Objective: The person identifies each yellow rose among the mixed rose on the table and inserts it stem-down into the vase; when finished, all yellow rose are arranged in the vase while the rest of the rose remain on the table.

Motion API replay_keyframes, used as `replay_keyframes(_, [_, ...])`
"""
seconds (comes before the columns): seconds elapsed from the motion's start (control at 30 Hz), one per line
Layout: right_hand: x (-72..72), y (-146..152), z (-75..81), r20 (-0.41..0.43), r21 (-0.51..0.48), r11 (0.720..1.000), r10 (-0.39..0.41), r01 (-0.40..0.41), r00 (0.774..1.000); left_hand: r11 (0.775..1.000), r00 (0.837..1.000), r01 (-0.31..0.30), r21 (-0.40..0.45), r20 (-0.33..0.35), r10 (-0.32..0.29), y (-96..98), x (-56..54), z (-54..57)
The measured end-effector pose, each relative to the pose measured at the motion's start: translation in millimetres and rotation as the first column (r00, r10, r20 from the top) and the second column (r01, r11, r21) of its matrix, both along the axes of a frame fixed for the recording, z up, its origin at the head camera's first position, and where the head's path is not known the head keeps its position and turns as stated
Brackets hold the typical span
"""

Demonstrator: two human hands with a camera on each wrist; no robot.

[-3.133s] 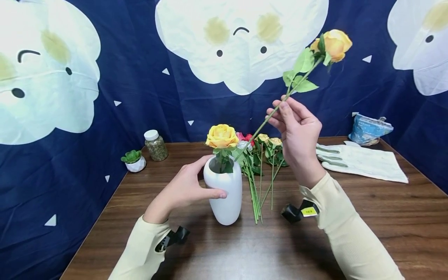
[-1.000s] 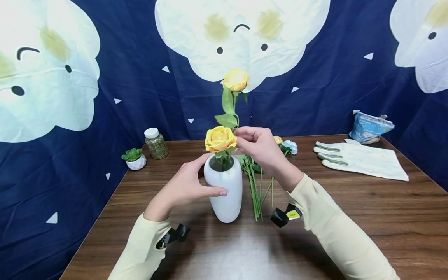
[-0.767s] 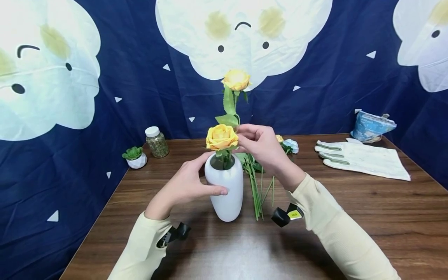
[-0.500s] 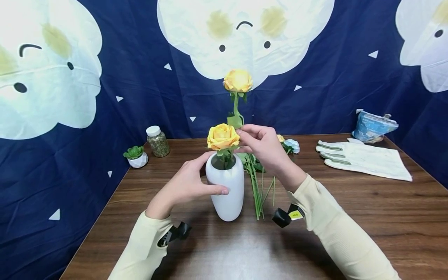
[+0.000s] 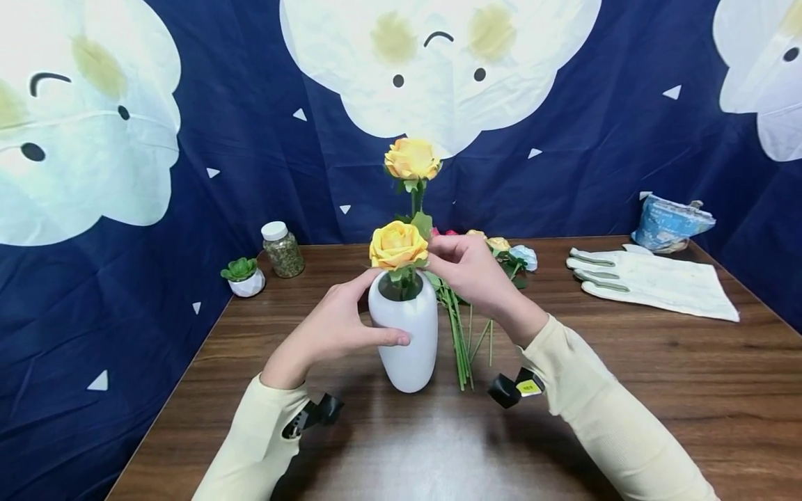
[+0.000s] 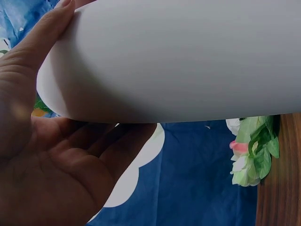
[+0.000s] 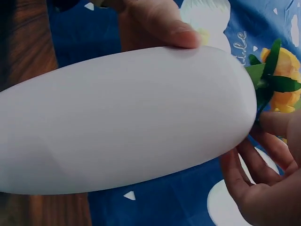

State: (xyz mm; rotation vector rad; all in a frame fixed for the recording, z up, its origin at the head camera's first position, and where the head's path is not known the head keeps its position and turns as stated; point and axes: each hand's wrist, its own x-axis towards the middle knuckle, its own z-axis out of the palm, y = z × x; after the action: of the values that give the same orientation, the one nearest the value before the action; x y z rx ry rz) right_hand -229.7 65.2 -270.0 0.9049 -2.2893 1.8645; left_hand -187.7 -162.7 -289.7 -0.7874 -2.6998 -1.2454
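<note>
The vase (image 5: pixel 416 330) is clasped by the wide-curved left hand (image 5: pixel 338 320) while, beside its rim, the taller rose (image 5: pixel 412 160) is pinched by the near-closed right hand (image 5: pixel 473 275), insertion seemingly underway, gentle lowering probably needed.

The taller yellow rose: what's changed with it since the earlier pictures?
The right hand has brought the taller yellow rose left and down, from slanting right to nearly upright above the white vase; its lower stem is hidden. Nothing was let go. The left hand still grips the vase, where the lower rose stays.
</note>
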Motion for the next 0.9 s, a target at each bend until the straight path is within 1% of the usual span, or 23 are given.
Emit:
replay_keyframes(0.07, [0.2, 6, -4.5, 0.025, 0.037, 0.999, 0.022, -0.023, 0.999, 1.000, 1.000, -0.001, -0.005, 0.000, 0.001, 0.3, -0.1, 0.1])
replay_keyframes(0.1, [-0.2, 9, -7.1, 0.054, 0.034, 0.999, 0.041, -0.043, 0.998, 1.000, 1.000, -0.002, -0.007, 0.001, 0.002, 0.4, -0.2, 0.3])
replay_keyframes(0.17, [-2.0, 18, -12.1, 0.109, -0.006, 0.997, 0.083, -0.082, 0.991, 1.000, 1.000, -0.003, -0.011, 0.002, 0.003, 0.4, -0.3, 0.7])
replay_keyframes(0.23, [-4.8, 29, -16.0, 0.155, -0.094, 0.989, 0.126, -0.113, 0.980, 1.000, 1.000, -0.008, -0.017, 0.004, 0.008, 0.2, -0.3, 1.0])
replay_keyframes(0.3, [-8.4, 42, -18.8, 0.179, -0.219, 0.969, 0.158, -0.117, 0.971, 1.000, 1.000, -0.012, -0.016, 0.006, 0.012, -0.1, -0.3, 1.0])
replay_keyframes(0.37, [-11.6, 55, -18.8, 0.193, -0.322, 0.944, 0.144, -0.076, 0.971, 1.000, 1.000, -0.013, -0.013, 0.011, 0.013, -0.6, -0.1, 0.7])
replay_keyframes(0.43, [-15.5, 69, -16.1, 0.211, -0.378, 0.926, 0.085, 0.001, 0.974, 1.000, 1.000, -0.013, -0.012, 0.014, 0.013, -0.8, -0.4, 1.0])
replay_keyframes(0.47, [-17.3, 76, -14.4, 0.224, -0.388, 0.921, 0.045, 0.047, 0.973, 1.000, 1.000, -0.016, -0.015, 0.016, 0.016, -0.4, -0.9, 1.3])
replay_keyframes(0.53, [-22.2, 90, -12.7, 0.267, -0.382, 0.915, -0.026, 0.131, 0.963, 1.000, 1.000, -0.015, -0.019, 0.020, 0.015, -0.3, -1.5, 1.1])
replay_keyframes(0.63, [-32.9, 105, -17.5, 0.324, -0.342, 0.914, -0.103, 0.217, 0.940, 0.999, 1.000, -0.019, -0.027, 0.021, 0.019, -0.5, -2.2, 0.3])
replay_keyframes(0.7, [-42.1, 111, -26.1, 0.367, -0.323, 0.912, -0.126, 0.253, 0.922, 0.999, 0.999, -0.024, -0.032, 0.020, 0.025, 0.0, -2.6, -0.3])
replay_keyframes(0.73, [-46.9, 112, -31.3, 0.385, -0.303, 0.915, -0.138, 0.267, 0.912, 0.999, 0.999, -0.029, -0.036, 0.017, 0.030, -0.4, -2.6, -0.2])
replay_keyframes(0.83, [-59.7, 113, -49.2, 0.459, -0.240, 0.923, -0.166, 0.301, 0.873, 0.998, 0.999, -0.044, -0.050, 0.017, 0.045, -0.3, -2.2, 0.1])
replay_keyframes(0.9, [-65.2, 115, -61.8, 0.500, -0.192, 0.930, -0.182, 0.314, 0.847, 0.998, 0.999, -0.041, -0.053, 0.020, 0.042, 0.7, -2.3, 0.1])
